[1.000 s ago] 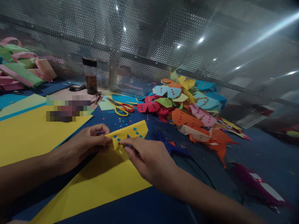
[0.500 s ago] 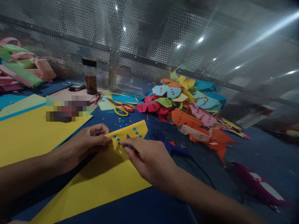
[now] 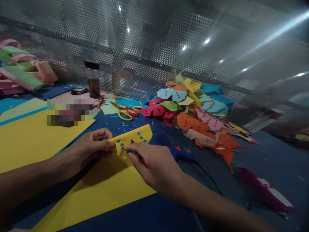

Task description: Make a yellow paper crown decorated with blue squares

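A folded yellow paper butterfly [image 3: 142,132] with small blue squares stuck on its wings is held up above a large yellow paper sheet [image 3: 113,193]. Its left end is pinched between the thumb and fingers of my left hand [image 3: 93,146]. From the right, my right hand [image 3: 156,161] reaches in, its index fingertip against a blue square on the lower left wing. The right thumb sits just below, and the other fingers are curled out of sight. Behind the butterfly lie yellow-handled scissors [image 3: 125,115] and a scatter of tiny paper bits [image 3: 124,126].
Colourful paper butterflies [image 3: 190,109] are heaped at the back right. A dark blue paper cutout [image 3: 183,155] and a purple corded device [image 3: 265,190] lie on the right. Yellow sheets [image 3: 29,138], a dark-lidded bottle [image 3: 93,80] and pastel paper pieces [image 3: 24,71] stand leftward, before a perforated metal panel [image 3: 145,54].
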Available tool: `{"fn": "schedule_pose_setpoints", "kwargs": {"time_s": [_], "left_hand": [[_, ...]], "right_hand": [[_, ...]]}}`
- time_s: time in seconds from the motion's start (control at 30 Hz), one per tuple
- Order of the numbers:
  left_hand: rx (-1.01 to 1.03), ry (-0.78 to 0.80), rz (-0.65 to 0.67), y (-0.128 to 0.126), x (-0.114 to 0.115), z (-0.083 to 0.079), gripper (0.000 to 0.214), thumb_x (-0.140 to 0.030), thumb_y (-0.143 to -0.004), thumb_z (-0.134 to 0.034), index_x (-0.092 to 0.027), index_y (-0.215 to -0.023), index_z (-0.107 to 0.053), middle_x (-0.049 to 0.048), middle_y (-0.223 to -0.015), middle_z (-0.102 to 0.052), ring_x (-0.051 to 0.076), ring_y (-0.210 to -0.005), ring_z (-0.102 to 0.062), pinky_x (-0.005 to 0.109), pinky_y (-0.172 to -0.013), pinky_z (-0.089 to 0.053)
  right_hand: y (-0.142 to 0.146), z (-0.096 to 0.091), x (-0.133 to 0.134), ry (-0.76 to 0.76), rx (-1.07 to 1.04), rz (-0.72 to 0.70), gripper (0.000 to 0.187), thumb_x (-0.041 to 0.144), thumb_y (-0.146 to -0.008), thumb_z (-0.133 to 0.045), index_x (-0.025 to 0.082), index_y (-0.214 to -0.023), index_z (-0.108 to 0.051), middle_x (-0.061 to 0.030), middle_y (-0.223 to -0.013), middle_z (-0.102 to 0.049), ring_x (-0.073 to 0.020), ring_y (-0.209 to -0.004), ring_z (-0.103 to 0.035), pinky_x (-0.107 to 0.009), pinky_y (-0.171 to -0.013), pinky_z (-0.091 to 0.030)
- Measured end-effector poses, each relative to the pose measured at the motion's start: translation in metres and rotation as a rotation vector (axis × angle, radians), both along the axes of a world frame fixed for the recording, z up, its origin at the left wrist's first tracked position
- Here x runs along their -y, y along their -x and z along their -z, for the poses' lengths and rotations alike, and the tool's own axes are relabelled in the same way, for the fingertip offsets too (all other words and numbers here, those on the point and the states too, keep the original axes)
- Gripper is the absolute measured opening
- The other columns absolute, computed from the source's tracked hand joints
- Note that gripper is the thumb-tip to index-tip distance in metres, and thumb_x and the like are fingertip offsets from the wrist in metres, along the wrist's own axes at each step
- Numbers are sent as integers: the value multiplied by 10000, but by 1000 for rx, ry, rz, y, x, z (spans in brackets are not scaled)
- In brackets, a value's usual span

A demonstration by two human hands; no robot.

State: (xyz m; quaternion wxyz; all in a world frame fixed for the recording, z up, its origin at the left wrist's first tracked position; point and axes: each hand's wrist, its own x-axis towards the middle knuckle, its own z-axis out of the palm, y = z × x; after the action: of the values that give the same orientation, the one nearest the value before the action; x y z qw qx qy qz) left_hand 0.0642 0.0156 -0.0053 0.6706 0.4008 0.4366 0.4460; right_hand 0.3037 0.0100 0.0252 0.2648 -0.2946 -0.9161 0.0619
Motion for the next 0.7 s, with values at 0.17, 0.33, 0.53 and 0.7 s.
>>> {"fn": "schedule_pose_setpoints", "kwargs": {"time_s": [0.17, 0.33, 0.53, 0.7], "left_hand": [[-12, -1, 0, 0, 0, -1, 367, -321, -685, -952, -226, -795, -615, -37, -657, -674, 99, -573, -570, 177, -536, -414], [-11, -3, 0, 0, -1, 0, 369, -318, -682, -956, -225, -791, -616, -45, -649, -672, 95, -572, -574, 173, -541, -419], [12, -21, 6, 3, -4, 6, 365, -325, -695, -964, -220, -787, -626, -53, -629, -669, 81, -543, -570, 152, -508, -399], [-4, -26, -9, 3, -7, 5, 344, -300, -688, -957, -219, -782, -637, -54, -623, -670, 82, -550, -575, 147, -503, -399]], "right_hand": [[0, -1, -1, 18, 7, 12, 261, 205, -1062, -517, 155, -1195, -736, -69, -1075, -838, -185, -864, -780, -283, -749, -533], [1, 0, 0, 8, -14, 7, 240, 195, -1056, -527, 161, -1175, -732, -66, -1048, -836, -174, -816, -766, -272, -697, -511], [0, -10, 4, 92, -197, 86, 157, 297, -1042, -607, 192, -1135, -677, 29, -719, -726, -102, -515, -615, -227, -499, -400], [-3, -20, 5, 83, -326, 190, 148, 369, -1002, -678, 239, -948, -634, 62, -621, -618, -96, -480, -542, -228, -496, -407]]}}
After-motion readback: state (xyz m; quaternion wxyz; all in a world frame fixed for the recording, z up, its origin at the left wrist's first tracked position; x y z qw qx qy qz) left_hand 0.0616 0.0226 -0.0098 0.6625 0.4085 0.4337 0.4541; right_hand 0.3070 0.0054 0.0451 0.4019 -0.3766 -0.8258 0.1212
